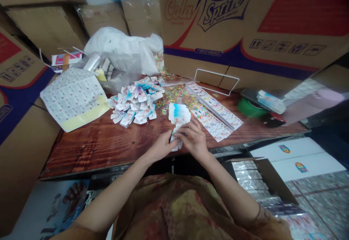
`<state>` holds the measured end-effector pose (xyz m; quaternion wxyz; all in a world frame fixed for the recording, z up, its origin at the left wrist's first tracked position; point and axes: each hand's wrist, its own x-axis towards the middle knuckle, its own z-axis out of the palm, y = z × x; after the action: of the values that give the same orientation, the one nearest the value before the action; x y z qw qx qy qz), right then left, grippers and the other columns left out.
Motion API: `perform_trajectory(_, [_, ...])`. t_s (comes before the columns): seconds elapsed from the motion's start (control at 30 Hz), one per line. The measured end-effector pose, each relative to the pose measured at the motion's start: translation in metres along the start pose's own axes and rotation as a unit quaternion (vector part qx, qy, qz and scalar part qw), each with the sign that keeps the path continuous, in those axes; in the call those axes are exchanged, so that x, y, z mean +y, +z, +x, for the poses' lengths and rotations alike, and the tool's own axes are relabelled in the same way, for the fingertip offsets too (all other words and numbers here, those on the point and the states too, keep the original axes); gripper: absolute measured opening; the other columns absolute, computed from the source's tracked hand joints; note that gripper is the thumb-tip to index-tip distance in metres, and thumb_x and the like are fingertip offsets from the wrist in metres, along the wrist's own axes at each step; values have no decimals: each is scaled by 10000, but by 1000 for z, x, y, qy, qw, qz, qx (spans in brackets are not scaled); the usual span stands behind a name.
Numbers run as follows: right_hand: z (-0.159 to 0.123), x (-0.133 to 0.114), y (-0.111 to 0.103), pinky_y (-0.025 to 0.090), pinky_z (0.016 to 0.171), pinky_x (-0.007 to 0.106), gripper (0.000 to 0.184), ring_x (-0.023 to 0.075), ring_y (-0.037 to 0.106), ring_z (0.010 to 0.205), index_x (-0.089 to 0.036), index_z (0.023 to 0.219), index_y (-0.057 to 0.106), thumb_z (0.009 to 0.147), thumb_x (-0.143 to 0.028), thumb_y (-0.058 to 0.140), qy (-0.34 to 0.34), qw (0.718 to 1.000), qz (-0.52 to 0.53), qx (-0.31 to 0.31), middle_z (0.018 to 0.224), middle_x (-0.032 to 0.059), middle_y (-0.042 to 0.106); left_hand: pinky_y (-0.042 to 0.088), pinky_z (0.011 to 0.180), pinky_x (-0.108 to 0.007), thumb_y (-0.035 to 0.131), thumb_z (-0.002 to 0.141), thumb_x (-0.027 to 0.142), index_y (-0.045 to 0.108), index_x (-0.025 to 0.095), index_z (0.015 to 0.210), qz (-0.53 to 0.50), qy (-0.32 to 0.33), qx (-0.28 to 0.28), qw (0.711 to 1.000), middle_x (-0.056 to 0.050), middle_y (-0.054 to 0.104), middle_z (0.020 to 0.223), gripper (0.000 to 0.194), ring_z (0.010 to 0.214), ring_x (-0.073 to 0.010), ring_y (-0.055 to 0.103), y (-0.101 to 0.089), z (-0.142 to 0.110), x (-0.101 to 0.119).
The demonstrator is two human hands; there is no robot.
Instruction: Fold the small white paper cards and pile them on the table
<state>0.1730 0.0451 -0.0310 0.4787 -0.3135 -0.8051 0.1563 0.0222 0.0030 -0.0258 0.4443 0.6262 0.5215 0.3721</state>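
Our left hand (163, 144) and right hand (195, 140) pinch a small, white-and-blue printed card (173, 135) from both sides, likely for steadiness.

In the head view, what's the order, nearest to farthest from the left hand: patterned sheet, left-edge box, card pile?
From the left hand:
1. Card pile, ahead and leftward.
2. Patterned sheet, farther left.
3. Left-edge box, left of the sheet.
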Motion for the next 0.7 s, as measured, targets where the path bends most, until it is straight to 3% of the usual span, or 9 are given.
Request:
perform_trajectory(0.07, [-1, -6, -2, 293, 1078, 487, 139, 166, 631, 787, -280, 800, 695, 878, -255, 582, -13, 1000, 3, -15, 806, -11, 681, 476, 715, -272, 515, 813, 272, 536, 158, 971, -89, -37, -7, 995, -16, 622, 859, 197, 773, -140, 576, 2, -2, 3])
perform_trajectory(0.13, [-2, -12, -5, 262, 1099, 503, 173, 162, 629, 797, -294, 816, 697, 887, -227, 554, -23, 999, 8, -28, 823, -21, 687, 479, 629, -253, 503, 797, 251, 547, 150, 873, -160, -95, -66, 980, -1, 606, 721, 133, 651, -121, 575, 3, -3, 8])
perform_trajectory(0.23, [-3, -19, -7, 254, 1111, 506, 178, 152, 620, 754, -274, 806, 687, 888, -209, 543, -21, 999, 13, -39, 787, -22, 673, 451, 515, -224, 488, 772, 231, 532, 140, 663, -179, -143, -124, 966, 8, 552, 537, 148, 490, -96, 532, 5, -4, 13])
perform_trajectory(0.37, [-5, -23, -8, 193, 1140, 504, 172, 158, 617, 783, -268, 826, 663, 902, -204, 523, -17, 998, -27, -55, 781, -22, 668, 430, 441, -209, 515, 729, 223, 518, 148, 706, -166, -153, -62, 972, 34, 533, 471, 79, 413, -96, 514, 9, -4, 17])
perform_trajectory(0.47, [-6, -24, -10, 142, 1154, 500, 177, 153, 625, 808, -268, 834, 647, 914, -201, 503, -26, 998, -34, -53, 810, -28, 678, 472, 479, -242, 512, 717, 245, 532, 141, 731, -197, -153, -119, 961, 15, 569, 507, 107, 453, -119, 558, 8, -5, 18])
perform_trajectory(0.57, [-5, -26, -13, 146, 1152, 490, 172, 133, 629, 741, -230, 796, 617, 918, -198, 500, -22, 997, -3, -68, 769, -29, 668, 443, 480, -228, 508, 700, 232, 515, 141, 637, -145, -129, -158, 968, 17, 541, 494, 111, 459, -108, 530, 6, -5, 15])
perform_trajectory(0.7, [-3, -29, -16, 144, 1134, 516, 171, 142, 620, 720, -224, 777, 605, 912, -202, 503, -4, 991, 5, -134, 740, -26, 662, 378, 497, -202, 578, 653, 192, 502, 146, 626, -71, -77, -78, 991, 45, 522, 532, 93, 504, -87, 480, 4, -2, 6])
